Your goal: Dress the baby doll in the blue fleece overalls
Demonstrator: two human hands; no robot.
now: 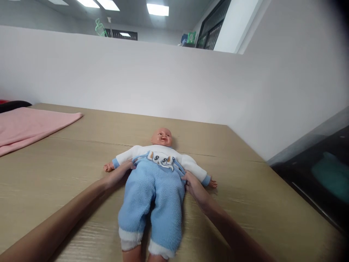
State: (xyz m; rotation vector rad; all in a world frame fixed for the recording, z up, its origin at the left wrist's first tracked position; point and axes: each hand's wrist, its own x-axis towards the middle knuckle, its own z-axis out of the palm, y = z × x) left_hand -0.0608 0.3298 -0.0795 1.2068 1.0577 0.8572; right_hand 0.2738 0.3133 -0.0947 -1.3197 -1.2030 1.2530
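Note:
A baby doll (pixel 161 137) lies on its back, head away from me and arms spread out. It wears a white long-sleeved top (pixel 192 164) with blue cuffs and fuzzy light-blue overalls (pixel 155 182). An animal-face patch (pixel 163 159) sits on the overalls' chest, with thin blue straps at its sides. My left hand (pixel 125 171) is closed on the overalls' upper edge at the waist, its fingertips partly hidden by the cloth. On the opposite side, my right hand (pixel 192 183) pinches the overalls' edge below the strap. The doll's feet are out of view.
The doll rests on a tan table (pixel 81 203) with a seam running across it. A pink cloth (pixel 32 125) lies at the far left, beside a black object (pixel 15 105). A low white wall (pixel 122 76) borders the far edge. Dark furniture (pixel 321 174) stands at the right.

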